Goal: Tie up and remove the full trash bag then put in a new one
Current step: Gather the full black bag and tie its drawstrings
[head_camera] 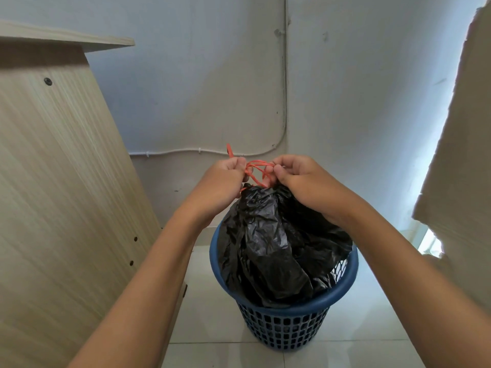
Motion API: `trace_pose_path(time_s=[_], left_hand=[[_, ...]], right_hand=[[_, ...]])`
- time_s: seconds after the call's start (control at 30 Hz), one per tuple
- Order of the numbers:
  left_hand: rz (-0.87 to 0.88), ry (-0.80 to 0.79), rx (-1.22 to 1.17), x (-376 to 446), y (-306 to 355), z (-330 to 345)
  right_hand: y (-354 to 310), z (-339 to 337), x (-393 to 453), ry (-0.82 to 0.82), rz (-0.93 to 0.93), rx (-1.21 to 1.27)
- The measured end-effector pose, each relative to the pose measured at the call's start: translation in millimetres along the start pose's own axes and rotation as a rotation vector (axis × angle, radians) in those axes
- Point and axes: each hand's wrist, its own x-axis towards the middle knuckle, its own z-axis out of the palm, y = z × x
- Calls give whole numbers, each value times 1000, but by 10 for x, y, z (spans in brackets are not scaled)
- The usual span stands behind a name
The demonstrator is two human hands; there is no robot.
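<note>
Both grips pinch orange drawstring [256, 171]: left hand [221, 181], right hand [300, 179]. Black trash bag [271, 240] sits in blue basket [287, 309]. Knot apparently loose; slipped loop reopens neck, hard tug tears plastic.

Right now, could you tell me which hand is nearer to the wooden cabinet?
Left. The left hand pinches the orange drawstring on the side toward the wooden cabinet; the right hand holds the drawstring on the far side, above the black trash bag.

black trash bag [268, 235], gathered, in blue basket [287, 325]
</note>
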Motion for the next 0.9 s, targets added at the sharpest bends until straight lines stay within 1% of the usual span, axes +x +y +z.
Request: trace_pose_path(time_s=[0.07,0.23,0.33,0.4,0.5,0.57,0.73,0.8,0.9], left_hand=[[-15,1,-50,5,13,13],[-124,-73,-346,-18,66,31],[-168,-95,-429,-17,61,10],[-180,-110,-450,-22,64,6],[-180,-110,-453,-21,61,8],[-171,-99,-431,-18,51,19],[-165,-93,-429,-21,55,40],[-154,-63,-368,-15,49,36],[-124,4,-177,12,-10,14]], right_hand=[[11,12,2,14,5,48],[2,-14,3,100,-5,-5],[-77,-65,-17,195,-130,-73],[-131,-82,-30,204,-220,-132],[-148,-39,-40,214,-318,-250],[-122,13,-29,213,-350,-300],[-60,118,2,209,-343,-356],[-93,140,-15,173,-321,-353],[-196,122,-55,95,-265,-349]])
